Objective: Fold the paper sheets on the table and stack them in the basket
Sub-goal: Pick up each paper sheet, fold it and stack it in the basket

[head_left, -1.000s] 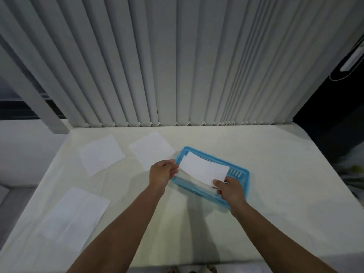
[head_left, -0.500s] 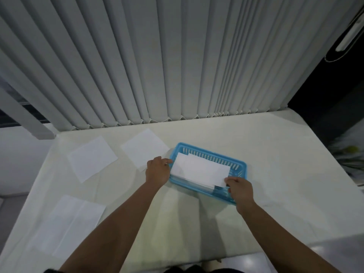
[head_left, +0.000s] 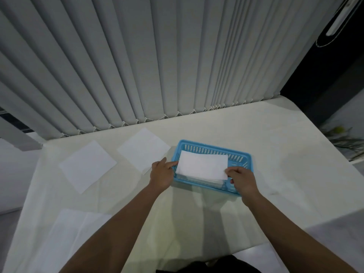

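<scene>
A folded white paper sheet [head_left: 202, 166] lies across a blue plastic basket [head_left: 212, 147] on the table, on top of other folded sheets. My left hand [head_left: 161, 174] pinches the sheet's left edge at the basket's left rim. The sheet's near right corner is held by my right hand [head_left: 243, 179], over the basket's near right side. Flat white sheets lie on the table: one [head_left: 143, 149] just left of the basket, one [head_left: 87, 165] further left, and one [head_left: 74, 233] near the front left.
The table [head_left: 275, 174] has a pale cloth on it. Grey vertical blinds [head_left: 157, 66] hang along its far edge. Its right edge drops off beside a dark area with a plant [head_left: 346, 138].
Both hands have lowered the folded sheet into the basket, and it now lies flatter on the stack. The view has shifted, so the basket appears further right.
</scene>
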Available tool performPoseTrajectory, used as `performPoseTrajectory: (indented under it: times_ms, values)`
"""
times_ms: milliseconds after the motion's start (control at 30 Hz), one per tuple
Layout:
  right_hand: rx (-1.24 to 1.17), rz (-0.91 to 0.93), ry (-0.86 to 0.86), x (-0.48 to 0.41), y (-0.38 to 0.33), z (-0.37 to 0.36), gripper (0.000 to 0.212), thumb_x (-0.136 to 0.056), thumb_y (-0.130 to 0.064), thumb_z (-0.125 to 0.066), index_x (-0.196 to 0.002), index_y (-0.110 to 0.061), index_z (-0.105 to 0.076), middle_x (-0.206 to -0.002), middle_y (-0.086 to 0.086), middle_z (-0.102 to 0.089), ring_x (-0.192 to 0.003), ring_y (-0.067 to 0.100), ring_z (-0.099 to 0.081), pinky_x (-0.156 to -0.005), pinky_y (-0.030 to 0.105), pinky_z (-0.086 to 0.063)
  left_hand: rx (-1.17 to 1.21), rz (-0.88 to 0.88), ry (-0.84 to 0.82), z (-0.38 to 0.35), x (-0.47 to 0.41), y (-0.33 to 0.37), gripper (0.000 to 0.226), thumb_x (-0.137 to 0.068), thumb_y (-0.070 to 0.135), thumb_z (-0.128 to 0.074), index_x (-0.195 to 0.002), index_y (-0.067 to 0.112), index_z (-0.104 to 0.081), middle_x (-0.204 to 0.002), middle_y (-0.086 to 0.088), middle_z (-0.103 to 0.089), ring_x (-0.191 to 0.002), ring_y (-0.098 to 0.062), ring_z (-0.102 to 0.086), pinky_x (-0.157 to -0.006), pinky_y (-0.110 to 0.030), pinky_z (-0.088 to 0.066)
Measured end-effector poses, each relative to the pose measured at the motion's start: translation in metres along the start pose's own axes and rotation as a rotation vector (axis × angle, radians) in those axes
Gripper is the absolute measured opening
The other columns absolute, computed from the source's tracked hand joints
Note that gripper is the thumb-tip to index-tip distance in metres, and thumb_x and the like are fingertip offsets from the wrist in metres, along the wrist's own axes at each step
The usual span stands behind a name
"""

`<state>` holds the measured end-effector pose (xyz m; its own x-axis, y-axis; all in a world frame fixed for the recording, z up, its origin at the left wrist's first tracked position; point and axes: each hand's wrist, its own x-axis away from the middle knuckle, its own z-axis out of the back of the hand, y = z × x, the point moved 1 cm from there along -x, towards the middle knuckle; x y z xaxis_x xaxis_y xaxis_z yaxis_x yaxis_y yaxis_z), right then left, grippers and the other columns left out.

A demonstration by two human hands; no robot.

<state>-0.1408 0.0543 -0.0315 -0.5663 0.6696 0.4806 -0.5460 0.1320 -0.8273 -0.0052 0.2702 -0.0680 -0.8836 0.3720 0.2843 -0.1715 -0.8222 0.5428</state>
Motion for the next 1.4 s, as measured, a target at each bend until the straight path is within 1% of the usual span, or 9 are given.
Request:
performPoseTrajectory:
  times_ms: [100,500,667,867,967,1033,1133,1267,1400]
  values:
    - [-0.035,-0.028,0.022,0.003,0.002,-0.002,0.006,-0.088,-0.010,-0.063,-0.089,-0.008,-0.068,-0.079,0.002,-0.063,-0.061,0.012,-0.051,-0.054,0.020,-0.040,-0.066,-0.023,-0.017,-0.002,-0.004,-0.004,0.047,-0.100,0.015,-0.027,-0.138,0.034,-0.046,-0.148,-0.004,-0.037,-0.135,-0.030,-0.025,-0.109,-0.031,-0.027]
    - [-0.083,-0.019,0.036,0.013,-0.005,-0.013,0.006,-0.088,-0.011,-0.064,-0.083,-0.012,-0.066,-0.079,-0.003,-0.062,-0.065,0.010,-0.052,-0.055,0.020,-0.040,-0.234,-0.161,-0.014,-0.009,-0.016,-0.012,0.044,-0.101,0.016,-0.030,-0.142,0.029,-0.041,-0.153,-0.005,-0.033,-0.138,-0.029,-0.027,-0.113,-0.029,-0.024]
    - [-0.090,-0.030,0.055,0.014,-0.001,-0.012,0.009,-0.089,-0.010,-0.064,-0.080,-0.013,-0.066,-0.079,-0.002,-0.063,-0.065,0.010,-0.051,-0.056,0.021,-0.040,-0.261,-0.199,-0.006,-0.008,-0.018,-0.009,0.049,-0.098,0.018,-0.020,-0.143,0.026,-0.041,-0.151,-0.008,-0.034,-0.137,-0.027,-0.033,-0.112,-0.029,-0.022]
    - [-0.096,-0.038,0.057,0.015,-0.001,-0.009,0.005,-0.089,-0.009,-0.062,-0.087,-0.008,-0.067,-0.079,-0.002,-0.061,-0.066,0.011,-0.051,-0.058,0.020,-0.042,-0.348,-0.243,-0.058,-0.017,-0.026,-0.019,0.046,-0.098,0.018,-0.032,-0.144,0.020,-0.038,-0.150,0.002,-0.039,-0.141,-0.024,-0.027,-0.110,-0.031,-0.023]
    - [-0.093,-0.035,0.056,0.014,-0.002,-0.008,0.005,-0.089,-0.009,-0.062,-0.089,-0.007,-0.067,-0.080,-0.002,-0.062,-0.066,0.011,-0.051,-0.057,0.020,-0.042,-0.387,-0.276,-0.034,-0.016,-0.021,-0.012,0.046,-0.098,0.015,-0.034,-0.145,0.018,-0.038,-0.151,-0.007,-0.037,-0.141,-0.025,-0.029,-0.112,-0.032,-0.019]
    - [-0.083,-0.031,0.051,0.015,-0.003,-0.008,0.006,-0.089,-0.009,-0.062,-0.091,-0.007,-0.067,-0.079,-0.003,-0.061,-0.066,0.010,-0.051,-0.057,0.019,-0.041,-0.381,-0.275,0.004,-0.014,-0.020,-0.011,0.045,-0.098,0.015,-0.035,-0.143,0.020,-0.042,-0.150,-0.010,-0.038,-0.138,-0.027,-0.034,-0.112,-0.030,-0.024]
    - [-0.071,-0.018,0.045,0.014,-0.004,-0.009,0.006,-0.089,-0.009,-0.062,-0.090,-0.007,-0.067,-0.080,-0.003,-0.063,-0.066,0.009,-0.052,-0.058,0.019,-0.042,-0.435,-0.309,0.150,-0.008,-0.020,-0.008,0.042,-0.089,0.016,-0.043,-0.126,0.021,-0.062,-0.131,-0.009,-0.060,-0.123,-0.021,-0.054,-0.104,-0.024,-0.037]
    - [-0.070,-0.010,0.040,0.013,-0.002,-0.010,0.005,-0.089,-0.009,-0.062,-0.090,-0.007,-0.068,-0.081,-0.004,-0.063,-0.066,0.007,-0.053,-0.057,0.018,-0.042,-0.445,-0.292,-0.067,-0.017,-0.026,-0.016,0.046,-0.098,0.015,-0.033,-0.143,0.019,-0.040,-0.151,-0.004,-0.037,-0.140,-0.026,-0.030,-0.111,-0.031,-0.021]
    - [-0.053,-0.006,0.060,0.010,0.004,-0.010,0.004,-0.087,-0.012,-0.065,-0.088,-0.009,-0.068,-0.084,-0.001,-0.065,-0.072,0.011,-0.057,-0.061,0.020,-0.043,-0.406,-0.272,-0.025,-0.009,-0.019,-0.007,0.045,-0.099,0.016,-0.031,-0.144,0.021,-0.039,-0.153,-0.005,-0.034,-0.138,-0.028,-0.031,-0.113,-0.031,-0.023]
